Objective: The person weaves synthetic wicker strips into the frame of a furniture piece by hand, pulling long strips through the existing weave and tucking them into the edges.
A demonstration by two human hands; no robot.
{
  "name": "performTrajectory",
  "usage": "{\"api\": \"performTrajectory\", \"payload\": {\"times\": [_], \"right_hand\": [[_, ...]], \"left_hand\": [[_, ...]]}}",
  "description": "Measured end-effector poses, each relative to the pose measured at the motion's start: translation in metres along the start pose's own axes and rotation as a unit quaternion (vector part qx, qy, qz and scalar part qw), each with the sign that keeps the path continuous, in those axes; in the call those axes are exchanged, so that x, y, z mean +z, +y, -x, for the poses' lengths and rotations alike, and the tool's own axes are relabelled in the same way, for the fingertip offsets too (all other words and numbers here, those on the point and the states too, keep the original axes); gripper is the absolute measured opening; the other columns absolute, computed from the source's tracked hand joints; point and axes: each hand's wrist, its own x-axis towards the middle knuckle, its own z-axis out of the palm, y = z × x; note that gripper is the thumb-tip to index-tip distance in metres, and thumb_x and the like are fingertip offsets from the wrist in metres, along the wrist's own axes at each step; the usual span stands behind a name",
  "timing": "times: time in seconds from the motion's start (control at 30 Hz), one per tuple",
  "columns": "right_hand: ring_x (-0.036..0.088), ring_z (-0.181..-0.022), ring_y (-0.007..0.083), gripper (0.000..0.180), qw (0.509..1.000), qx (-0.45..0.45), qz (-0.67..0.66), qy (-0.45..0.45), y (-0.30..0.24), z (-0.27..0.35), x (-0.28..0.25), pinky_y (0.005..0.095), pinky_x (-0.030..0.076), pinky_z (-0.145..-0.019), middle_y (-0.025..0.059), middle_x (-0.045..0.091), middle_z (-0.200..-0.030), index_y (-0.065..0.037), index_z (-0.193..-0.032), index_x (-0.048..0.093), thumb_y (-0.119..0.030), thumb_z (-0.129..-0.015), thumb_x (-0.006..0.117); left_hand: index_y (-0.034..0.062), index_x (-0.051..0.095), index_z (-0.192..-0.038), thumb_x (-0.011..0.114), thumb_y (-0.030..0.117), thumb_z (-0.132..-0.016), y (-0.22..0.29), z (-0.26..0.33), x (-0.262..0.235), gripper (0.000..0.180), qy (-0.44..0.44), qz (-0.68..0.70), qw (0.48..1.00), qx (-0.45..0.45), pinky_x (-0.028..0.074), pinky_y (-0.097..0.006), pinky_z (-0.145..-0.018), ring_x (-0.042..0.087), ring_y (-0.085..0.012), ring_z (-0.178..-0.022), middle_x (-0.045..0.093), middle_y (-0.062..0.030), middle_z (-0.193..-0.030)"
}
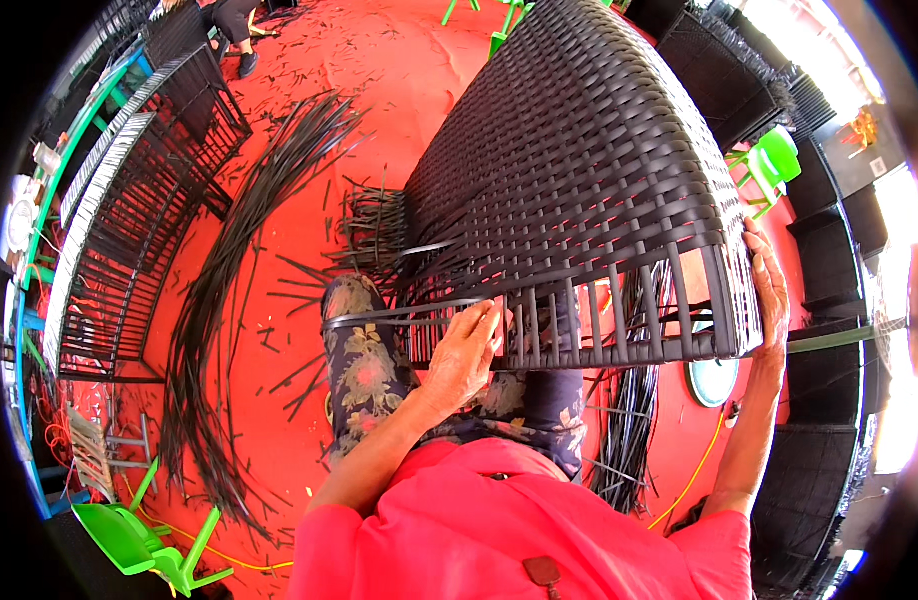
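Note:
A large black wicker furniture piece [579, 130] stands tilted in front of me, its upper part densely woven. Along its near edge runs a band of bare upright bars [619, 318]. My left hand [466, 348] is closed in a pinch at these bars, on a flat black weaving strip [399, 314]. The strip trails left and loops over my knee. My right hand [769, 285] grips the right side edge of the wicker piece, fingers lying along its corner. Loose strip ends [379, 225] stick out at the left of the weave.
Long black strips [229, 270] lie heaped on the red floor at left; another bundle [629, 420] lies by my right leg. Black slatted frames [129, 260] stand left. Green plastic chairs are at lower left [144, 545] and right [769, 162]. Another person's leg [241, 30] shows far left.

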Motion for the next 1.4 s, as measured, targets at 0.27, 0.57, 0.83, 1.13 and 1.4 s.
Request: {"api": "performTrajectory", "payload": {"times": [0.27, 0.57, 0.83, 1.13, 1.4], "right_hand": [[0.033, -0.128, 0.0221, 0.028, 0.999, 0.011, -0.036, 0.009, 0.003, 0.0, 0.0, 0.0367, 0.024, -0.108, 0.0108, 0.039, -0.136, 0.001, -0.114, 0.056, -0.015, -0.093, 0.046], [0.034, -0.128, 0.0233, 0.03, 1.0, 0.009, 0.001, 0.019, 0.005, 0.0, -0.008, 0.0368, 0.025, -0.108, 0.0119, 0.037, -0.138, 0.001, -0.117, 0.054, -0.015, -0.093, 0.044], [0.036, -0.127, 0.0226, 0.032, 1.0, 0.011, -0.003, 0.007, 0.012, 0.003, -0.021, 0.0361, 0.029, -0.106, 0.0116, 0.035, -0.14, 0.0, -0.12, 0.051, -0.016, -0.094, 0.042], [0.038, -0.125, 0.0204, 0.035, 1.0, -0.019, 0.022, -0.001, 0.015, 0.005, -0.023, 0.0349, 0.031, -0.105, 0.0103, 0.038, -0.138, 0.004, -0.122, 0.049, -0.016, -0.094, 0.043], [0.039, -0.124, 0.0192, 0.035, 0.999, 0.017, 0.013, 0.03, 0.017, 0.003, -0.03, 0.0344, 0.032, -0.104, 0.0099, 0.038, -0.137, 0.003, -0.121, 0.05, -0.019, -0.094, 0.045]], "left_hand": [[0.0006, 0.056, -0.111, 0.058, 0.001, -0.08, 0.024, -0.025, -0.018, 0.031, 0.093, 0.001, 0.996, 0.018, 0.042, -0.036, -0.084, 0.051, -0.032, -0.098, 0.055, -0.0153, -0.106], [0.0046, 0.058, -0.103, 0.061, 0.004, -0.078, 0.017, -0.028, -0.004, 0.025, 0.044, 0.07, 0.997, 0.002, 0.041, -0.037, -0.078, 0.052, -0.0281, -0.089, 0.056, -0.0105, -0.095], [0.0038, 0.06, -0.092, 0.061, 0.002, -0.077, 0.023, -0.03, 0.004, 0.016, 0.03, 0.107, 0.994, 0.011, 0.042, -0.036, -0.077, 0.053, -0.0266, -0.084, 0.054, -0.009, -0.09], [0.0035, 0.059, -0.101, 0.062, 0.003, -0.078, 0.035, -0.04, 0.0, 0.023, 0.076, 0.105, 0.991, 0.017, 0.043, -0.033, -0.076, 0.054, -0.0274, -0.088, 0.054, -0.0123, -0.096], [0.0071, 0.056, -0.105, 0.063, 0.002, -0.072, 0.04, -0.061, 0.011, 0.035, 0.052, -0.021, 0.995, 0.082, 0.04, -0.037, -0.076, 0.054, -0.0263, -0.088, 0.056, -0.0089, -0.096]]}}
